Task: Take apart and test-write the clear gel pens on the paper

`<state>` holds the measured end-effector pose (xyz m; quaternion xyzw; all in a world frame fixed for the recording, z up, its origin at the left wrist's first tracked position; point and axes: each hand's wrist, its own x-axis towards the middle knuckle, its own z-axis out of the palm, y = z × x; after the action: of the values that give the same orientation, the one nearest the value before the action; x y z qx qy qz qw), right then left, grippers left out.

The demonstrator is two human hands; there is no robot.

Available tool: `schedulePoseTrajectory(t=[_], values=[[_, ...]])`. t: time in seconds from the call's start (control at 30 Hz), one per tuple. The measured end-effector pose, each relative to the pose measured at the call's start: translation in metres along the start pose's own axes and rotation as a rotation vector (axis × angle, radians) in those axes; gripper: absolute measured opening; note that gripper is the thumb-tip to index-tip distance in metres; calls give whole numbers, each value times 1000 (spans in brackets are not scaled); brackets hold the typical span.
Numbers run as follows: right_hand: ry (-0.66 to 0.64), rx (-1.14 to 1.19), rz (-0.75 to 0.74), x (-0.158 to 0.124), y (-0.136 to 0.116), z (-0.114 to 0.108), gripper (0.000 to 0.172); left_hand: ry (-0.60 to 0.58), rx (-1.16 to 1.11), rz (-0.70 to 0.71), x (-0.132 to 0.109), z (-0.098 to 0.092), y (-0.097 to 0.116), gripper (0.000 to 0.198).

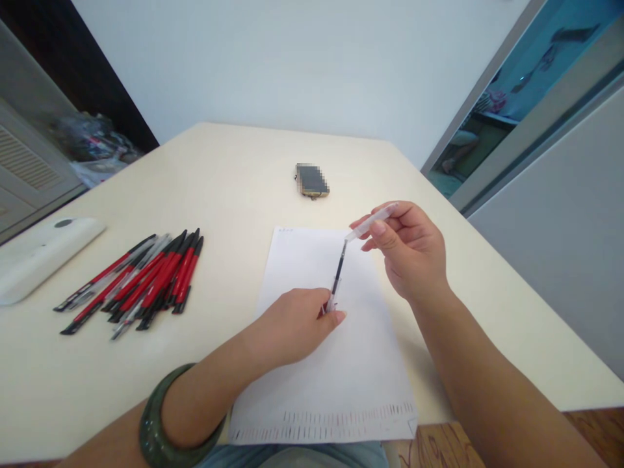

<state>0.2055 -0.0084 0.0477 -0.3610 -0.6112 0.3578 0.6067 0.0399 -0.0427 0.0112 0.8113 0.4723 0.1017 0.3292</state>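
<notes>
My left hand (297,322) pinches the lower end of a pen part with a thin dark refill (337,276) that points up and away, over a white sheet of paper (336,364). My right hand (412,250) holds a clear plastic pen barrel (371,221) between thumb and fingers, its lower end touching the tip of the refill. Both hands hover just above the paper. A green bangle (156,422) sits on my left wrist.
A pile of red and black pens (141,279) lies on the cream table (224,175) to the left. A white flat device (39,253) rests at the far left edge. A small dark phone-like object (312,181) lies beyond the paper.
</notes>
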Motion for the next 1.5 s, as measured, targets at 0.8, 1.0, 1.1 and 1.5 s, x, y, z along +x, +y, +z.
schedulePoseTrajectory(t=[0.8, 1.0, 1.1, 1.5], values=[[-100, 154, 216, 4, 10, -5, 12, 39, 93, 46, -4, -7, 5, 27], [-83, 143, 268, 5, 10, -5, 10, 60, 39, 57, -5, -6, 3, 26], [-65, 145, 288, 6, 11, -6, 10, 71, -43, 51, -5, -6, 2, 24], [-108, 184, 333, 2, 13, -2, 10, 190, -420, -2, -2, -14, 9, 30]])
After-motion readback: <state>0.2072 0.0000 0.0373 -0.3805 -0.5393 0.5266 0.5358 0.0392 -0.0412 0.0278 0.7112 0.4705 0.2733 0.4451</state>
